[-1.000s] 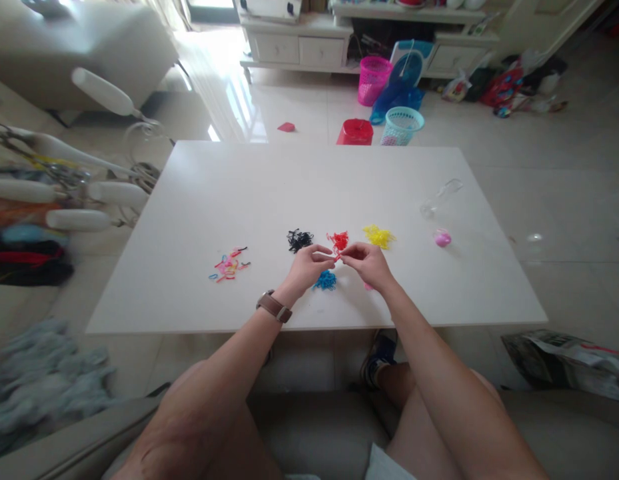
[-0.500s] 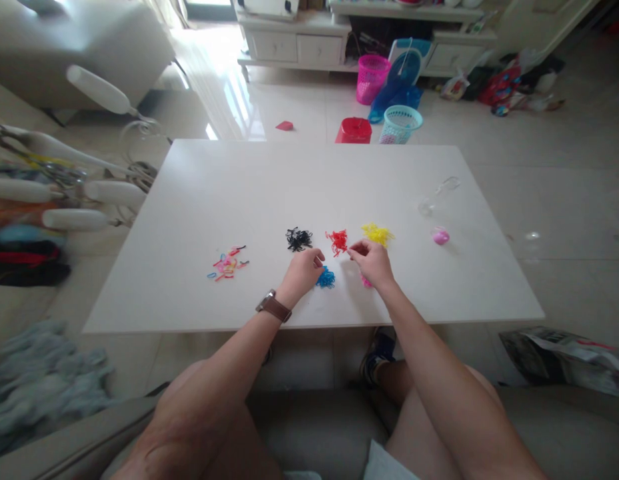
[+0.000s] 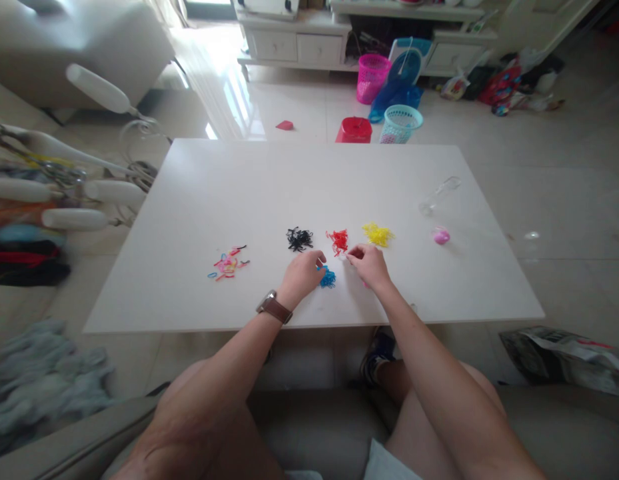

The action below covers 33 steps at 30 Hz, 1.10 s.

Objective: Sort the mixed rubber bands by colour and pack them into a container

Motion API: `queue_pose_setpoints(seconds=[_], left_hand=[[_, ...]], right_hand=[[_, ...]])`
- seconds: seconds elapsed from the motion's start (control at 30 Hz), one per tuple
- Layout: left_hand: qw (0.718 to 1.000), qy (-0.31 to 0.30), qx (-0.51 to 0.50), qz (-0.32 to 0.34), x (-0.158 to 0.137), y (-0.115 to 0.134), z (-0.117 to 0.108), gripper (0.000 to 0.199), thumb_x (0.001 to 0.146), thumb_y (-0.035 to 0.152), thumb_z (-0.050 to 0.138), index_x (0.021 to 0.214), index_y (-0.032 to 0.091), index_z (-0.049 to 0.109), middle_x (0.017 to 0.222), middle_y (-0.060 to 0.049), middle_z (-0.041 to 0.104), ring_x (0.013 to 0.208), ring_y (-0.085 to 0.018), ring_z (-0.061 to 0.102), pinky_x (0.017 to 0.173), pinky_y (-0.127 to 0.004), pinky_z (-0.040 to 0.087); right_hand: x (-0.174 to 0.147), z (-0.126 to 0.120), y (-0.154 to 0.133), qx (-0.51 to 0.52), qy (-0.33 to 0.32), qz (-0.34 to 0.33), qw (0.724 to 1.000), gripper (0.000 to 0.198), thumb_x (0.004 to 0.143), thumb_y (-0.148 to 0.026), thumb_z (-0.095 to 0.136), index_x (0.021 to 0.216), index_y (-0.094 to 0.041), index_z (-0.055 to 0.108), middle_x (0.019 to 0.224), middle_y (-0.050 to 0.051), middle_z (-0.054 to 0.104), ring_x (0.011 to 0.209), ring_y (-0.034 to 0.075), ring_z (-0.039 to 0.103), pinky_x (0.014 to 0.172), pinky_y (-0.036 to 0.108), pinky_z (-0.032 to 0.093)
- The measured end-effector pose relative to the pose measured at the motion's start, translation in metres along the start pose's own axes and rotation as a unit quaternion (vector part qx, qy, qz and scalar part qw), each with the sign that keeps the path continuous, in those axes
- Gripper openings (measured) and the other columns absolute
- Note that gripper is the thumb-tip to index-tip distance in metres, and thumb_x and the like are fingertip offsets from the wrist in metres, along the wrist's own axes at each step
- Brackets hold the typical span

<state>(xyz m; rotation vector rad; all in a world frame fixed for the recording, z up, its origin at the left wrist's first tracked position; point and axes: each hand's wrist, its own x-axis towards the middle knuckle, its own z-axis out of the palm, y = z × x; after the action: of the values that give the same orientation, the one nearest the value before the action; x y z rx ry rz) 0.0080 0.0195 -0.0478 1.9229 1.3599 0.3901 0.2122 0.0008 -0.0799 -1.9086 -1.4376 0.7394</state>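
The pile of red bands [image 3: 338, 241] lies on the white tabletop [image 3: 239, 193], in the gap between the two hands and a little farther from the person than both. The right hand [image 3: 372, 265] is the nearer one: from its fingertips the red pile is just beside, at about ten o'clock. The thumb and forefinger of this hand come close together at their tips, but whether they are fully closed, or have a small band between them, I cannot tell, because the place is too small. From the fingers of the left hand [image 3: 300, 277], the same red pile stands at about one o'clock and somewhat more apart. This left hand is half curled, with a clear space between thumb and forefinger, and I see nothing held in it; it is at the nine o'clock side of the pile of blue bands [image 3: 328, 277] and covers part of it from view, though I cannot say if it touches. The red pile has no clear long axis, since its bands point in many directions. At about nine o'clock from the red pile is the pile of black bands [image 3: 300, 239], and at about three o'clock the pile of yellow bands [image 3: 378, 234]. A bit of pink [image 3: 366, 285] shows beneath the right hand, mostly hidden by it.
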Motion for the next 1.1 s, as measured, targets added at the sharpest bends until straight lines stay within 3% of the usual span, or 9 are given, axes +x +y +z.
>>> queue_pose_setpoints(seconds=[0.23, 0.37, 0.6, 0.87, 0.97, 1.1], left_hand=[[1.000, 0.007, -0.010, 0.004, -0.001, 0.001, 0.000, 0.018, 0.077, 0.011, 0.067, 0.090, 0.021, 0.073, 0.086, -0.007, 0.073, 0.078, -0.021, 0.064, 0.079, -0.032, 0.048], [1.000, 0.002, 0.000, 0.000, -0.001, 0.001, -0.001, 0.016, 0.078, 0.013, 0.065, 0.091, 0.020, 0.073, 0.088, -0.008, 0.074, 0.078, -0.022, 0.065, 0.075, -0.032, 0.047], [0.999, -0.011, 0.042, -0.009, -0.001, 0.002, -0.002, 0.019, 0.081, 0.016, 0.062, 0.096, 0.020, 0.072, 0.092, -0.005, 0.076, 0.083, -0.020, 0.067, 0.074, -0.030, 0.048], [0.998, -0.014, 0.055, -0.020, -0.002, 0.006, -0.002, 0.020, 0.082, 0.018, 0.061, 0.098, 0.021, 0.073, 0.094, -0.006, 0.076, 0.086, -0.021, 0.068, 0.077, -0.031, 0.050], [0.997, -0.009, 0.072, -0.036, 0.000, 0.001, -0.013, 0.016, 0.084, 0.022, 0.061, 0.094, 0.021, 0.074, 0.096, -0.007, 0.077, 0.088, -0.023, 0.069, 0.079, -0.033, 0.051], [0.986, 0.040, 0.125, -0.098, 0.008, -0.032, -0.053, 0.019, 0.080, 0.014, 0.060, 0.090, 0.021, 0.075, 0.097, -0.009, 0.077, 0.094, -0.025, 0.070, 0.086, -0.034, 0.051]], right_hand=[[-0.001, 0.002, -0.007, 0.031, -0.001, 0.030, 0.999, 0.010, 0.082, -0.028, 0.067, 0.084, -0.020, 0.073, 0.081, 0.006, 0.076, 0.075, 0.019, 0.070, 0.074, 0.031, 0.052], [-0.004, 0.001, -0.011, 0.005, -0.016, 0.012, 1.000, 0.012, 0.081, -0.018, 0.061, 0.084, -0.020, 0.072, 0.081, 0.004, 0.075, 0.073, 0.018, 0.068, 0.072, 0.029, 0.050], [-0.006, 0.007, -0.012, 0.004, -0.113, -0.002, 0.994, 0.021, 0.080, -0.012, 0.057, 0.089, -0.019, 0.074, 0.091, 0.004, 0.077, 0.075, 0.015, 0.066, 0.076, 0.026, 0.049], [-0.007, 0.005, -0.014, -0.013, -0.090, -0.001, 0.996, 0.018, 0.081, -0.018, 0.060, 0.092, -0.019, 0.074, 0.081, 0.002, 0.074, 0.068, 0.015, 0.063, 0.075, 0.027, 0.047], [-0.008, 0.004, -0.016, -0.009, -0.084, -0.013, 0.996, 0.016, 0.080, -0.017, 0.061, 0.090, -0.019, 0.073, 0.084, 0.002, 0.074, 0.069, 0.015, 0.064, 0.074, 0.027, 0.047], [-0.008, 0.002, -0.018, -0.008, -0.080, -0.016, 0.997, 0.014, 0.080, -0.014, 0.061, 0.088, -0.019, 0.072, 0.091, 0.003, 0.075, 0.072, 0.015, 0.064, 0.075, 0.027, 0.048]])
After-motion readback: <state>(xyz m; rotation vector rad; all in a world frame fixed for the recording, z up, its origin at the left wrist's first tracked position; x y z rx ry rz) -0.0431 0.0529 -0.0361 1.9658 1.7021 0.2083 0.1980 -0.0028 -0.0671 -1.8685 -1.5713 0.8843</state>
